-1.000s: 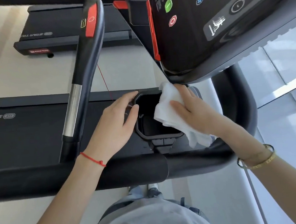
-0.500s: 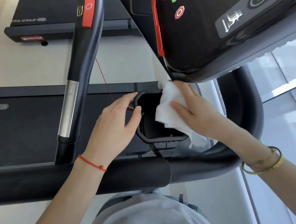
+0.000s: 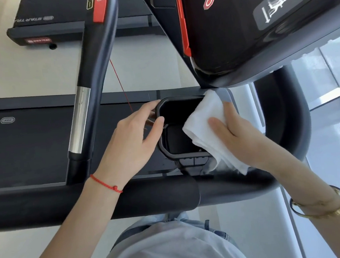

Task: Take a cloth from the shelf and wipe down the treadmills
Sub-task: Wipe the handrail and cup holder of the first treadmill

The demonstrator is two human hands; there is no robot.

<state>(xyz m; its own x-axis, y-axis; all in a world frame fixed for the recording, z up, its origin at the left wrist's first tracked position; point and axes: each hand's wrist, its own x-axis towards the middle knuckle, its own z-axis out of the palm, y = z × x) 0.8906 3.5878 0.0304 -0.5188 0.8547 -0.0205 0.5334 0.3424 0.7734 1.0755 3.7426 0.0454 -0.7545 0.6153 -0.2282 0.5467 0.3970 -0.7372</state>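
Note:
I stand at a black treadmill whose console (image 3: 239, 33) fills the upper right. Below it sits a black cup holder (image 3: 177, 128) with a raised rim. My right hand (image 3: 240, 136) presses a folded white cloth (image 3: 203, 126) onto the holder's right rim, with part of the cloth hanging below the hand. My left hand (image 3: 132, 143) grips the holder's left rim with thumb and fingers. A red string bracelet is on my left wrist, a gold bangle on my right.
A padded front handlebar (image 3: 89, 201) crosses in front of me. An upright side handrail (image 3: 88, 94) with a chrome section and red button stands at left. A second treadmill deck (image 3: 57, 20) lies beyond. A thin red safety cord (image 3: 119, 84) hangs near the holder.
My right hand has slid the cloth slightly along the holder's right rim, fingers now stretched further up. The view has tilted down a little. The left hand stays on the left rim.

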